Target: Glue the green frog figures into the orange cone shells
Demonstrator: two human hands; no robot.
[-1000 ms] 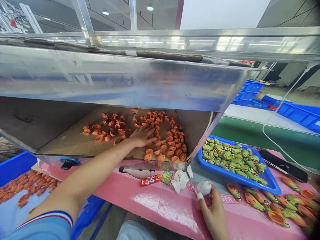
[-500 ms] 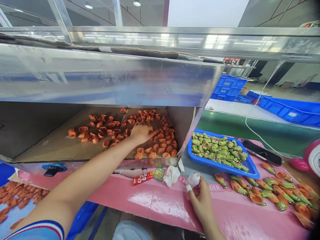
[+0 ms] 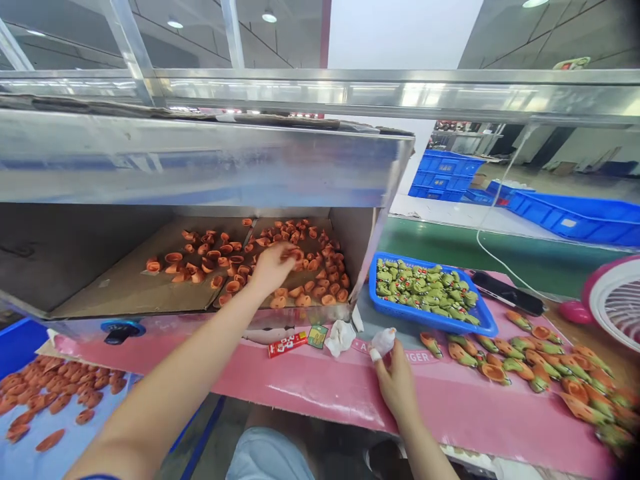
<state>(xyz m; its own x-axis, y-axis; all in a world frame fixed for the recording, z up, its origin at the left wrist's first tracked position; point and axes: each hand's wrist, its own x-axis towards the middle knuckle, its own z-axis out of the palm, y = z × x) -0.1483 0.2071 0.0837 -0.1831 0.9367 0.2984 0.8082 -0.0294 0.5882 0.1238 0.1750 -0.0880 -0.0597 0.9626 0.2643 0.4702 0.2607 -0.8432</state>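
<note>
My left hand (image 3: 273,265) reaches into a metal-hooded box, its fingers curled down on a pile of small orange rubber pieces (image 3: 320,270) that lie on cardboard (image 3: 125,287). What it pinches is hidden among them. My right hand (image 3: 397,383) rests on the pink table cover (image 3: 310,387) and grips a crumpled white cloth (image 3: 384,341) between bandaged thumb and fingers.
A blue tray (image 3: 480,323) of green toy parts stands to the right of the box. Green-and-orange pieces (image 3: 540,363) lie in rows on the pink cover. A red tube (image 3: 286,345), white tissue (image 3: 340,335), pink fan (image 3: 617,300), and a blue bin of orange pieces (image 3: 45,400) are around.
My left hand went from flat and spread over the orange pieces to curled on them. The view shifted right, showing the fan. My right hand kept its grip on the cloth.
</note>
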